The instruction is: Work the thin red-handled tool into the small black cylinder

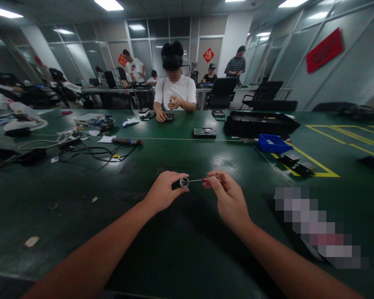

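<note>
My left hand (163, 192) is closed around a short dark cylinder with a shiny round end (183, 182), held just above the green table (187, 232). My right hand (229, 199) pinches a thin screwdriver (205, 180) with a clear, reddish handle. Its metal shaft runs left and its tip meets the round end of the cylinder. Both hands hover over the near middle of the table.
Across the table a person in a white shirt (174, 89) handles small parts. A hard drive (204, 132), black trays (260, 122), a blue bin (272, 143) and yellow floor-style tape (314, 164) lie right; cables (90, 151) and a tool (126, 141) lie left. More people sit behind.
</note>
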### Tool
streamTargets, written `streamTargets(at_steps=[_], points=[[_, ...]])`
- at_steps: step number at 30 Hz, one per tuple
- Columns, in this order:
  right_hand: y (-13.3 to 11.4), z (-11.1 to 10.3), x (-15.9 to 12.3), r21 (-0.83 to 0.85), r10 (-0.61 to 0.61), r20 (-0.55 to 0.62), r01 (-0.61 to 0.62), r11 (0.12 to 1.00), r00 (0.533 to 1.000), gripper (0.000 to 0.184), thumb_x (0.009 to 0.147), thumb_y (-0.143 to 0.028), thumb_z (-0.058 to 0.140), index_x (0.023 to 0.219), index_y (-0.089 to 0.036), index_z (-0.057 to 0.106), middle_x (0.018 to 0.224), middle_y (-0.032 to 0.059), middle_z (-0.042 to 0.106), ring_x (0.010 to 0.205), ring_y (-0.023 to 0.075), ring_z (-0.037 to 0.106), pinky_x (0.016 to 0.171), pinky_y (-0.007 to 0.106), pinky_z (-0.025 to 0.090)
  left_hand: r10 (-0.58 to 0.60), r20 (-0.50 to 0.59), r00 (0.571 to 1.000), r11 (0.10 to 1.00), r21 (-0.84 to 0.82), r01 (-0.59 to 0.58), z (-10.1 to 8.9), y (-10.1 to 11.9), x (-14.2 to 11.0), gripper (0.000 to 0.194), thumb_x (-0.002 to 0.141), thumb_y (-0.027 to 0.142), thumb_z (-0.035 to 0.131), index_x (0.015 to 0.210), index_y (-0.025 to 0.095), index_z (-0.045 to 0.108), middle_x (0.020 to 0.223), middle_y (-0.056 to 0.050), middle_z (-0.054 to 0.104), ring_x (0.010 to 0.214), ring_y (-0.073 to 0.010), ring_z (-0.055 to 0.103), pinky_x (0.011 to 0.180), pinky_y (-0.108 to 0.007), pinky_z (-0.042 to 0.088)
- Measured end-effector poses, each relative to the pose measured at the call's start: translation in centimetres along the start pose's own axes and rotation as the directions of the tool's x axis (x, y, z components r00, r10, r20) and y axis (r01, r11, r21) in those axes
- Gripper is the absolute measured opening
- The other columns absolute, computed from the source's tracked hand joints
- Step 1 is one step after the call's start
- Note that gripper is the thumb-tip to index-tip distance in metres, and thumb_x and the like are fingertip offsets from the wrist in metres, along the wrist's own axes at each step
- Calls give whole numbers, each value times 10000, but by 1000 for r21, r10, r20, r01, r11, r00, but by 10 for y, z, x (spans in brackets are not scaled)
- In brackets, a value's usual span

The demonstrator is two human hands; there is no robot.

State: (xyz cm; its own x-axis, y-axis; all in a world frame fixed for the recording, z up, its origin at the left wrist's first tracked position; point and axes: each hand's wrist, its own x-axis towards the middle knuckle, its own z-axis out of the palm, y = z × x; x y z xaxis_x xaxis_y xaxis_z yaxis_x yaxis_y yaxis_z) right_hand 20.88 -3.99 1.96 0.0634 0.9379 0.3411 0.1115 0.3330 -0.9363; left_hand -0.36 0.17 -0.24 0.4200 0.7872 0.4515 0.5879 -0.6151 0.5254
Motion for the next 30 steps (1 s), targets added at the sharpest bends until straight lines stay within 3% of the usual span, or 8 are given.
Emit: streamTargets(at_steps=[3,6,10,15,27,30], points=[[9,-1,9,167,141,-73,-128,978,987,266,911,-461,611,955,-201,652,867,52,691,785,199,674,792,390,576,38,31,999,999,-8,-37,1,0,1,389,853,316,756,1226,265,659,1159,-32,727,1069,-239,638,953,-429,452],[18,-4,16,331,266,-74,-229,916,961,265,896,-465,620,875,-201,629,785,33,650,685,180,642,728,386,589,40,30,999,999,24,-41,2,0,2,401,846,299,764,1231,263,658,1166,-31,727,1077,-240,634,960,-437,439],[21,-5,17,240,172,-135,-136,961,976,263,905,-469,622,919,-207,634,838,22,658,738,171,645,756,365,570,-8,18,1000,999,34,7,2,-1,2,389,855,301,755,1229,257,658,1159,-34,727,1064,-240,632,934,-429,446],[10,-3,9,12,7,-111,-6,1000,994,251,957,-453,552,966,-211,618,865,31,674,800,189,665,788,364,540,2,20,1000,1000,29,-2,2,0,1,396,850,306,761,1229,256,657,1143,-30,729,1057,-235,632,942,-423,439],[1,-6,3,-279,-139,51,148,949,989,177,1008,-373,469,1024,-232,575,853,31,685,802,200,680,729,337,499,33,76,997,996,77,-39,0,0,1,399,844,306,762,1231,291,664,1171,-31,725,1124,-249,620,1027,-488,383],[-2,-8,3,-314,-173,47,179,933,984,176,1017,-362,451,992,-231,566,812,18,669,762,188,661,715,327,486,18,77,997,996,88,-25,0,0,2,405,837,300,770,1229,289,666,1185,-33,723,1133,-251,617,1045,-496,368]])
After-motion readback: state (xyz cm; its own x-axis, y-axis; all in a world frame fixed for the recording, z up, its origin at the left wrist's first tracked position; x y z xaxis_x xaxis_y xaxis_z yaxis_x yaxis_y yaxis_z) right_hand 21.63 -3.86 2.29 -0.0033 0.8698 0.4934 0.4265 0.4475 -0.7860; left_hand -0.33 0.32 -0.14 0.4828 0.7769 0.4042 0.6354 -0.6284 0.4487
